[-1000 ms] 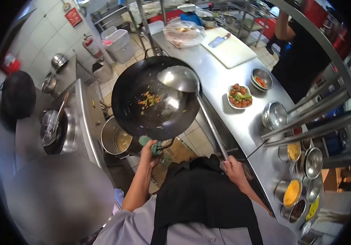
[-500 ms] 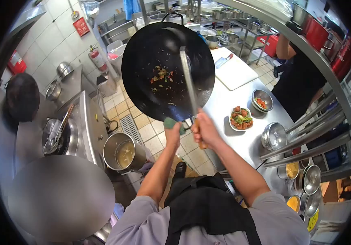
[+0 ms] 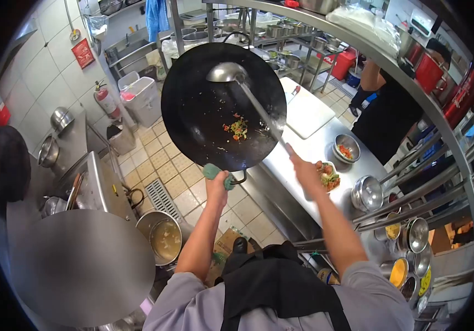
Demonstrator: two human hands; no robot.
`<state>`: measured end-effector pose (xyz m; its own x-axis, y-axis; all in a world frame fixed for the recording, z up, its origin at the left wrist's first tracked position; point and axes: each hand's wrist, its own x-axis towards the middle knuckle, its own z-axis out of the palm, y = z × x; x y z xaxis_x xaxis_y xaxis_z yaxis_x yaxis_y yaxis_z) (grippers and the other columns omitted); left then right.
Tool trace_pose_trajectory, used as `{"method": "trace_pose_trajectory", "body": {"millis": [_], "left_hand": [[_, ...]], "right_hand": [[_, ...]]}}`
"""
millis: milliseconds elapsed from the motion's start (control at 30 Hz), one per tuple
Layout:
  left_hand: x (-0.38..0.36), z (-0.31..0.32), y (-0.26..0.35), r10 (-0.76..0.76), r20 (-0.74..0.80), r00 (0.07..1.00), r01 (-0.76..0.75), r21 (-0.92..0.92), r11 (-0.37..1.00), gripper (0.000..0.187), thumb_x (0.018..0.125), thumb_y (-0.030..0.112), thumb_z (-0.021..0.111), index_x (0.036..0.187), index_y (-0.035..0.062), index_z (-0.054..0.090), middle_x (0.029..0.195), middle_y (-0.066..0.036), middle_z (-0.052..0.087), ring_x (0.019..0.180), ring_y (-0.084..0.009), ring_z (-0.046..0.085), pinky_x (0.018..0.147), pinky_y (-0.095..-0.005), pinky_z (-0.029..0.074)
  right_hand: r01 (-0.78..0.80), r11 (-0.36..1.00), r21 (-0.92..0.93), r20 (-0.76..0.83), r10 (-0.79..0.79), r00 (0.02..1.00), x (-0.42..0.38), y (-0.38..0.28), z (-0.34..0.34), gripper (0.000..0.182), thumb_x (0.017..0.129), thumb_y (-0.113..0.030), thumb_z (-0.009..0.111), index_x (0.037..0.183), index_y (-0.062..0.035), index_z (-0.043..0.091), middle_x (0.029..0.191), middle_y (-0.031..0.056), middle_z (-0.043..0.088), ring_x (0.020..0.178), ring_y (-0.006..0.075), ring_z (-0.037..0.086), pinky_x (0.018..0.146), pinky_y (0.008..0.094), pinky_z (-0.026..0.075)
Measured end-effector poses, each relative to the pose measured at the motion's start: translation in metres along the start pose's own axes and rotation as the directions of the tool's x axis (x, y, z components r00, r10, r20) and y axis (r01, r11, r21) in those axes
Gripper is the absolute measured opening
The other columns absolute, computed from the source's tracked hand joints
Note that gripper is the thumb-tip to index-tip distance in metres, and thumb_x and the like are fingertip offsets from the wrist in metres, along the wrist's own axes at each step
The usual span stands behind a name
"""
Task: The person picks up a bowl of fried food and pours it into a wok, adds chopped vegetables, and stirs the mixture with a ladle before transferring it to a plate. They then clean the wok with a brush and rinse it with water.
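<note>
A large black wok (image 3: 193, 116) is held up off the floor, its handle gripped by my left hand (image 3: 216, 186) through a green cloth (image 3: 210, 171). Bits of chopped vegetables (image 3: 239, 128) lie inside it, toward the near side. My right hand (image 3: 306, 175) is closed around the handle of a steel ladle (image 3: 262, 113), whose bowl is over the far part of the wok. Just past that hand, a white dish of cooked food (image 3: 329, 179) stands on the steel table (image 3: 281, 160), partly hidden behind my fingers and forearm.
On the table are a white cutting board (image 3: 310, 113), a bowl of red pieces (image 3: 346, 148) and stacked metal bowls (image 3: 367, 193). A pot of cloudy liquid (image 3: 165, 238) stands at left. Metal rails (image 3: 397, 185) run along the right. A person in black (image 3: 386, 118) stands beyond the table.
The ladle's handle has swung to slant right as my right hand moved right, near the dish. My left hand has shifted slightly left and down. The food bits have moved right and lower in view.
</note>
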<state>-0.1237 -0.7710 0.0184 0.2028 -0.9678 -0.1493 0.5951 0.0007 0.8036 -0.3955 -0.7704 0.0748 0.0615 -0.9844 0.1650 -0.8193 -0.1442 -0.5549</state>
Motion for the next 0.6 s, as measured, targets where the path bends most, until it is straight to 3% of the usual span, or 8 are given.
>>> {"method": "trace_pose_trajectory", "body": {"millis": [100, 133, 167, 233, 300, 333, 433, 600], "left_hand": [[0.025, 0.020, 0.007, 0.055, -0.013, 0.998, -0.055, -0.045, 0.997, 0.015, 0.073, 0.001, 0.058, 0.079, 0.0096, 0.047, 0.072, -0.001, 0.051, 0.059, -0.0134, 0.052, 0.050, -0.0290, 0.043], [0.040, 0.019, 0.019, -0.001, 0.009, 1.000, 0.001, -0.034, 0.999, 0.015, 0.073, 0.001, 0.058, 0.079, 0.0096, 0.048, 0.071, -0.001, 0.051, 0.059, -0.0130, 0.052, 0.050, -0.0288, 0.042], [0.049, 0.012, 0.026, -0.066, 0.023, 0.998, 0.066, -0.014, 0.998, 0.015, 0.073, 0.000, 0.058, 0.078, 0.0096, 0.048, 0.070, -0.001, 0.051, 0.058, -0.0126, 0.051, 0.050, -0.0286, 0.041], [0.063, -0.006, 0.029, -0.076, 0.048, 0.996, 0.076, -0.008, 0.997, 0.014, 0.073, 0.001, 0.058, 0.078, 0.0097, 0.048, 0.070, -0.001, 0.051, 0.057, -0.0124, 0.051, 0.049, -0.0285, 0.041], [0.057, -0.007, 0.024, -0.112, 0.056, 0.992, 0.112, -0.007, 0.994, 0.013, 0.075, 0.002, 0.058, 0.080, 0.0101, 0.049, 0.070, -0.001, 0.052, 0.057, -0.0119, 0.051, 0.047, -0.0283, 0.041], [0.047, -0.004, 0.021, -0.133, 0.065, 0.989, 0.133, -0.002, 0.991, 0.013, 0.075, 0.002, 0.058, 0.080, 0.0101, 0.049, 0.070, -0.001, 0.052, 0.057, -0.0119, 0.051, 0.047, -0.0283, 0.041], [0.026, 0.013, -0.001, -0.147, 0.056, 0.988, 0.154, -0.166, 0.974, 0.017, 0.074, 0.001, 0.058, 0.084, 0.0109, 0.048, 0.073, 0.000, 0.052, 0.058, -0.0118, 0.052, 0.050, -0.0273, 0.041], [0.059, 0.007, -0.017, -0.059, 0.046, 0.997, 0.065, -0.154, 0.986, 0.014, 0.076, 0.004, 0.057, 0.086, 0.0086, 0.050, 0.072, -0.001, 0.053, 0.058, -0.0137, 0.053, 0.049, -0.0298, 0.045]], "right_hand": [[-0.073, 0.996, 0.059, -0.001, 0.073, 0.997, -0.059, 0.005, 0.072, 0.050, 0.093, -0.024, 0.045, 0.141, -0.0249, 0.030, 0.106, 0.0282, 0.057, 0.099, 0.0456, 0.054, 0.084, 0.0490, 0.044], [0.147, 0.983, -0.107, -0.220, -0.168, 0.961, -0.090, 0.032, 0.093, 0.051, 0.091, -0.020, 0.048, 0.140, -0.0246, 0.033, 0.106, 0.0258, 0.058, 0.097, 0.0423, 0.057, 0.082, 0.0470, 0.046], [-0.163, 0.987, -0.007, 0.067, 0.163, 0.984, -0.125, 0.035, 0.077, 0.048, 0.090, -0.022, 0.049, 0.137, -0.0258, 0.039, 0.106, 0.0202, 0.061, 0.097, 0.0369, 0.060, 0.082, 0.0436, 0.047], [-0.170, 0.981, 0.092, 0.059, 0.165, 0.984, -0.148, 0.056, 0.039, 0.044, 0.090, -0.025, 0.050, 0.134, -0.0283, 0.044, 0.098, 0.0159, 0.065, 0.090, 0.0350, 0.062, 0.078, 0.0421, 0.049], [-0.262, 0.952, -0.156, -0.008, 0.264, 0.964, -0.111, 0.027, -0.009, 0.040, 0.090, -0.030, 0.050, 0.130, -0.0261, 0.049, 0.094, 0.0138, 0.066, 0.086, 0.0345, 0.062, 0.075, 0.0412, 0.049], [-0.102, 0.979, -0.176, -0.104, 0.084, 0.991, -0.084, -0.003, -0.028, 0.038, 0.090, -0.030, 0.050, 0.128, -0.0251, 0.051, 0.092, 0.0134, 0.066, 0.083, 0.0344, 0.062, 0.072, 0.0416, 0.049], [-0.209, 0.960, -0.186, -0.162, 0.180, 0.970, -0.015, -0.031, -0.007, 0.039, 0.093, -0.027, 0.046, 0.132, -0.0233, 0.046, 0.076, 0.0210, 0.062, 0.072, 0.0406, 0.058, 0.064, 0.0491, 0.044], [-0.137, 0.975, -0.175, -0.219, 0.097, 0.971, -0.081, 0.018, 0.062, 0.042, 0.093, -0.028, 0.046, 0.134, -0.0237, 0.043, 0.084, 0.0218, 0.063, 0.077, 0.0420, 0.059, 0.066, 0.0508, 0.044]]}}
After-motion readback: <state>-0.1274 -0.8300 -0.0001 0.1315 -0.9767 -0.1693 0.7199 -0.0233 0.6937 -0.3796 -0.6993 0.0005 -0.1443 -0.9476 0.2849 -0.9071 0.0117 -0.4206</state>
